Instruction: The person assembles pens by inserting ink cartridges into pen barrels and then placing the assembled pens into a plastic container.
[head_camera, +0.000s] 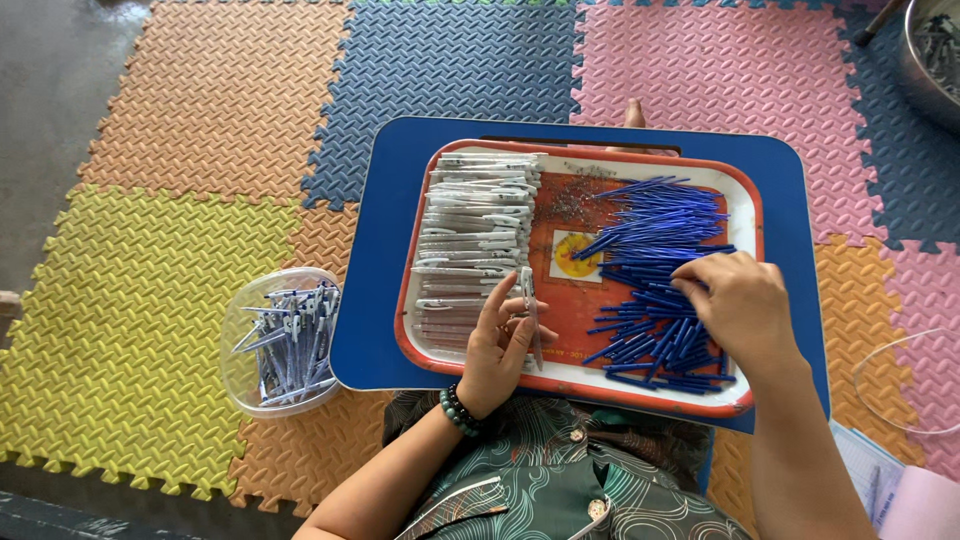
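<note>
Head cam: hands (510, 345) w/ pen barrel (531, 315), refills (655, 260), tray (745, 200).

A rectangular red-rimmed metal tray (745, 215) lies on a blue rounded plastic lap table (385, 300), which stands on a floor of interlocking foam mats (200, 100). In the tray, a stack of grey pen barrels (470, 230) fills the left side and a heap of blue pen refills (655, 250) the right. Left of the table, on the mats, sits a clear round plastic tub (240, 330) holding assembled pens (295, 345). A steel bowl (925, 70) stands far right.
</note>
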